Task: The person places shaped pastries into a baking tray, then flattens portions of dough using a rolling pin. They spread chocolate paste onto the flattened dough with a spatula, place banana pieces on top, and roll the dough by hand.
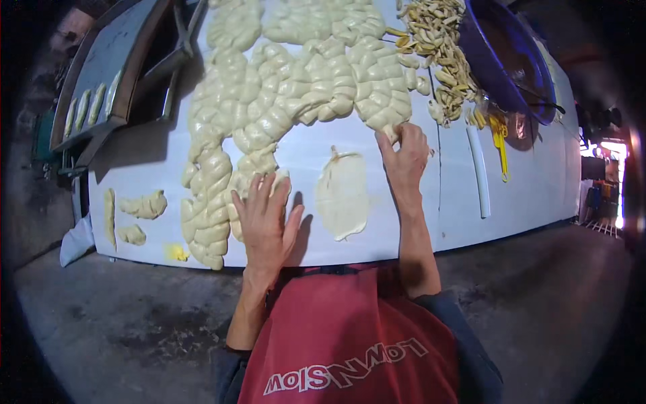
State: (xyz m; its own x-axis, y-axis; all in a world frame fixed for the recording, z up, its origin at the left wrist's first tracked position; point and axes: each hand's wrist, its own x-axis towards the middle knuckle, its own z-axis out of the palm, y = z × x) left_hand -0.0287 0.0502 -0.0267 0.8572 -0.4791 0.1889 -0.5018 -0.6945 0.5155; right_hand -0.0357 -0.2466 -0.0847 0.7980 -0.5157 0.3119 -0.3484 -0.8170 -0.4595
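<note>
The left hand (264, 219) lies with fingers spread over the edge of the pale dough mass (296, 87), its palm side down and its thumb held apart on the right; the right hand (406, 158) reaches to the lower right corner of the same mass, its grip pinching the tip of a dough piece (389, 132) between thumb and fingers; the mass, made of many plump, glossy pieces pressed side by side, spreads over the far middle of the white desk (531, 182) and runs down in a column to the near edge, just left of the left hand; between the hands a flattened dough sheet (342, 195) lies on the desk, roughly oval, touched by neither hand; to the far right is a heap of yellowish slices (437, 40), beside a purple basin (481, 60); nearer lie a yellow tool (499, 138) and a white rod (478, 172); at the left, a shallow tray (94, 74) holds several slim dough strips (96, 104), and some loose dough scraps (142, 205) lie on the desk below it, near a small yellow smear (177, 253); the person wears a red apron (336, 316)
</note>
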